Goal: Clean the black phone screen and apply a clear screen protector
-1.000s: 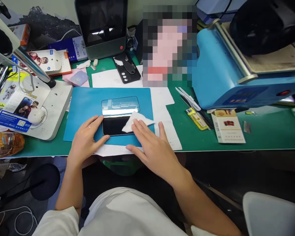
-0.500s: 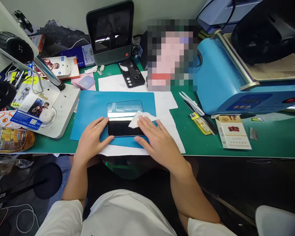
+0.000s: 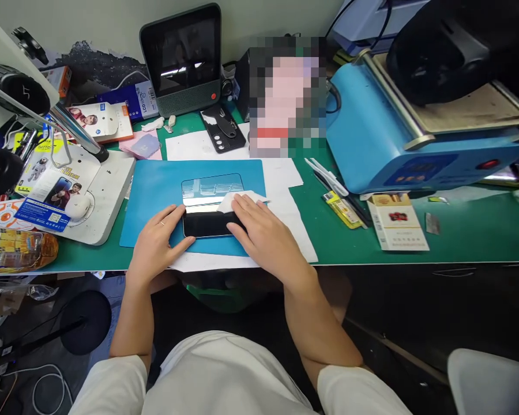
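A phone (image 3: pixel 207 225) with a dark, glossy glass face lies sideways on a blue mat (image 3: pixel 149 184). Room lights reflect across the glass. My left hand (image 3: pixel 155 242) rests at the phone's left end, fingertips on its edge and thumb at the near corner, steadying it. Under the fairly straight fingers of my right hand (image 3: pixel 263 236), a folded white wipe (image 3: pixel 228 202) is pressed against the glass. That hand covers the phone's right end and part of the wipe.
White paper (image 3: pixel 292 230) lies beneath the mat. Tweezers (image 3: pixel 328 176), a yellow packet (image 3: pixel 342 210) and a cigarette box (image 3: pixel 398 222) lie rightward, before a blue machine (image 3: pixel 372 132). Behind are a black phone back cover (image 3: pixel 222 129) and a display (image 3: pixel 181 57). A stand base (image 3: pixel 112 202) sits left.
My right hand has slid the wipe slightly away from me across the glass. The left hand keeps its place on the phone. The whole view has shifted a little.
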### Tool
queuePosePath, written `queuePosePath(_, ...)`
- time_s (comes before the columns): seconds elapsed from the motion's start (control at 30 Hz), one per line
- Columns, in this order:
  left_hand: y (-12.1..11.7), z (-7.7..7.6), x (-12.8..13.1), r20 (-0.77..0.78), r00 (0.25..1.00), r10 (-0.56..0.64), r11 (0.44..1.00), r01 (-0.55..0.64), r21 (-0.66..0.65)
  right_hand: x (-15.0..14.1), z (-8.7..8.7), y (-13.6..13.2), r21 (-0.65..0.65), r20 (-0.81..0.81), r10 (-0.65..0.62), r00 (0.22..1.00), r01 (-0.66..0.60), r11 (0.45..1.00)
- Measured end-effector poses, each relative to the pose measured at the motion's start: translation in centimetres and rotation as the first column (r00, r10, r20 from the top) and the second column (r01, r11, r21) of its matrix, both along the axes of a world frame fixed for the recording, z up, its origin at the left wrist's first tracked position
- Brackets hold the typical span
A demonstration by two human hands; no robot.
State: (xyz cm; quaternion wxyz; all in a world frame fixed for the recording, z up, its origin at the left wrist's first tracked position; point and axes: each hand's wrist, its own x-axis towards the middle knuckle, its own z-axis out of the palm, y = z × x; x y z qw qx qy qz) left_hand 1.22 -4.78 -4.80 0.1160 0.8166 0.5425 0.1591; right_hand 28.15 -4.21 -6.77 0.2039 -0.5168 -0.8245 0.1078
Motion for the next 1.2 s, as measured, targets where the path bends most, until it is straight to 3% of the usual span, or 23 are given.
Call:
queuePosePath(0.07, 0.0, 0.0, -0.1, -0.003, 1.0, 0.001, 1.0, -0.001, -0.011, -0.4, -0.1, -0.2, 0.014, -0.002, -0.022, 1.0, 0.022, 1.0)
queuePosePath(0.3, -0.1, -0.1, -0.1, -0.015, 1.0, -0.007, 0.999, 0.007, 0.034, 0.4, 0.1, -5.6, 0.057, 0.057, 0.045, 0.997, -0.048, 0.997)
queuePosePath(0.57, 0.2, 0.1, -0.2, -0.014, 1.0, -0.018, 1.0, 0.018, 0.02, -0.9, 0.8, -0.6, -0.021, 0.105, 0.032, 0.994, -0.03, 0.999)
queuePosePath(0.73, 0.2, 0.2, -0.3, -0.009, 0.999, -0.031, 1.0, 0.031, 0.001, -0.4, 0.2, -4.8, 0.043, 0.076, 0.048, 0.996, -0.051, 0.998)
queuePosePath(0.83, 0.2, 0.2, -0.2, -0.018, 0.999, -0.032, 0.999, 0.032, 0.019, 0.4, 0.6, -6.5, 0.045, 0.074, 0.079, 0.994, -0.083, 0.996)
queuePosePath(1.03, 0.2, 0.2, 0.0, -0.007, 1.0, -0.02, 1.0, 0.02, 0.023, 0.5, 2.1, -3.0, -0.054, -0.005, 0.119, 0.993, -0.12, 0.991)
queuePosePath(1.2, 0.1, 0.1, -0.1, -0.004, 1.0, -0.012, 1.0, 0.012, 0.006, -0.6, 1.2, -1.7, -0.038, 0.008, 0.074, 0.997, -0.074, 0.997)
